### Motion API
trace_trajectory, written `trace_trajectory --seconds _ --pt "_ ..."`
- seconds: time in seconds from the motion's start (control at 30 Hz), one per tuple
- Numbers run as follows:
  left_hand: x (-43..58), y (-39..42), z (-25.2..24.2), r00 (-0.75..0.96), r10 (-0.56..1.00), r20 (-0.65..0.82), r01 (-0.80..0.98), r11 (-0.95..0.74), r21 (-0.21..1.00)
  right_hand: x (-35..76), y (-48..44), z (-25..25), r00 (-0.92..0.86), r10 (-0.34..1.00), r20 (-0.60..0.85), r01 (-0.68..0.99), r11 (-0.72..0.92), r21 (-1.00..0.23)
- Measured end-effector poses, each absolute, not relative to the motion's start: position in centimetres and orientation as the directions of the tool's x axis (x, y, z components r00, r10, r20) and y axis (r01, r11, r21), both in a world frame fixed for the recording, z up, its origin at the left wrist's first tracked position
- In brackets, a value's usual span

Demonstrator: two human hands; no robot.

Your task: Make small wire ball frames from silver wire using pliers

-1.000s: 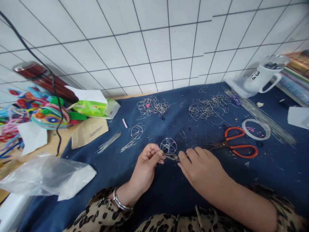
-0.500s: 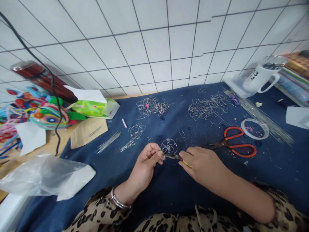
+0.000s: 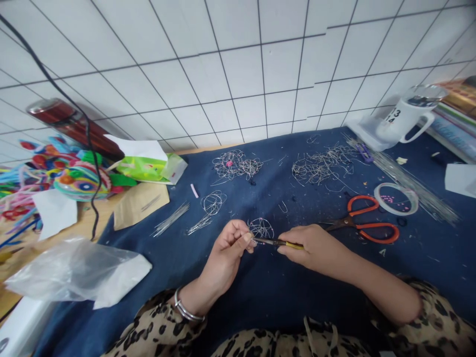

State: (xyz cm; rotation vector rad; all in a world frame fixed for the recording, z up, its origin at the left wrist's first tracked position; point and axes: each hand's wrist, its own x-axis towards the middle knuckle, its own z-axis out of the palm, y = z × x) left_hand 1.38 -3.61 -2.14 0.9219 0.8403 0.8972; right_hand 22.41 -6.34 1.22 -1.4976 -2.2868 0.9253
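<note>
My left hand pinches the edge of a round wire ornament, a ring of thin silver wire with small pink beads and wires crossing inside. In my right hand is a pair of pliers with yellow handles, closed in my fingers. Their dark, narrow jaws point left and meet the wire at my left fingertips; what exactly they grip is too small to tell. Orange-handled scissors lie just right of my right hand.
On the blue cloth lie tangled wire pieces, a wire bundle, a round dish of pink beads and straight wires. A mug stands back right. Left are a plastic bag and a red flask.
The pliers have turned in my right hand, so more of the yellow handle shows. The wire ornament has tilted and looks flatter. My left hand keeps its pinch.
</note>
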Motion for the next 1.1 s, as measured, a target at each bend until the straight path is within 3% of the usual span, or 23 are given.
trace_trajectory --seconds 0.23,0.7,1.1 --pt "1.4 -3.6 -2.0 0.384 0.902 -0.198 -0.277 0.317 0.907 22.7 -6.1 1.2 -0.449 0.874 -0.187 0.648 0.175 -0.741" --pt "1.6 -3.4 -2.2 0.321 0.917 -0.236 -0.275 0.329 0.904 21.6 -7.6 0.8 -0.329 0.944 0.030 0.871 0.316 -0.377" --pt "1.9 -3.7 -2.1 0.286 0.928 -0.240 -0.263 0.317 0.911 20.8 -8.6 2.2 -0.292 0.956 0.041 0.909 0.291 -0.298"
